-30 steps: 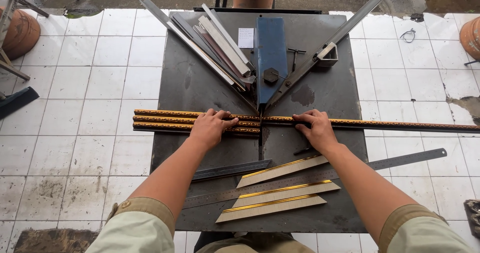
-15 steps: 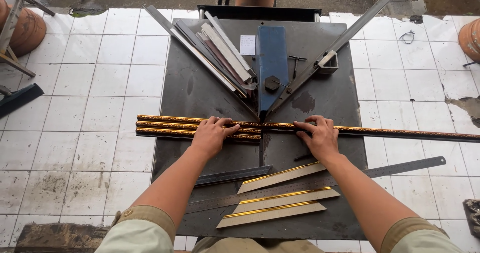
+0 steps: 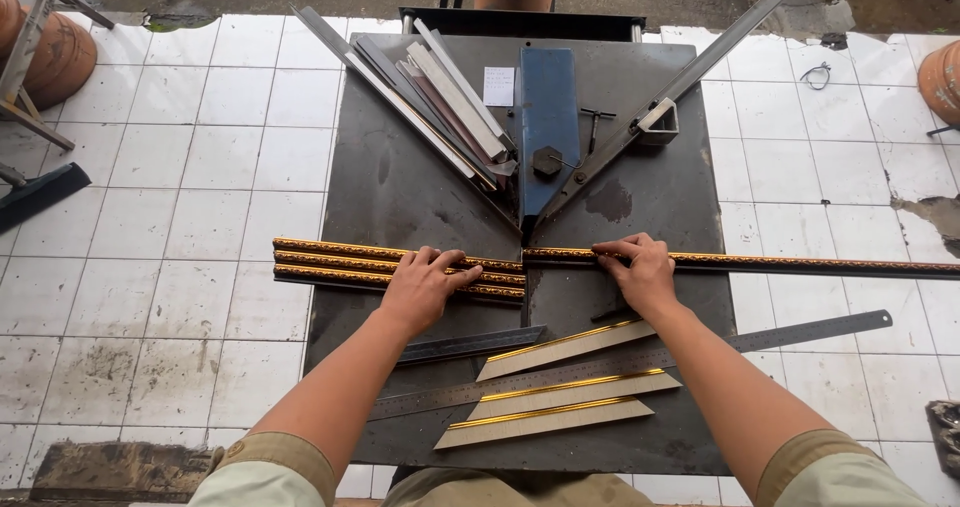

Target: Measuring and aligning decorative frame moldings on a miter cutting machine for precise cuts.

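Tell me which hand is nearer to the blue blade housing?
Right hand, just below and right of the blue housing; left hand lies farther left, on cut mouldings.

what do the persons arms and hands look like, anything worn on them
Both forearms are bare from above the elbow down. Each upper arm has a short pale greenish-grey sleeve ending in a darker olive-tan cuff band. The left hand and the right hand are bare: no gloves, and no rings, watch or bracelets that I can make out.
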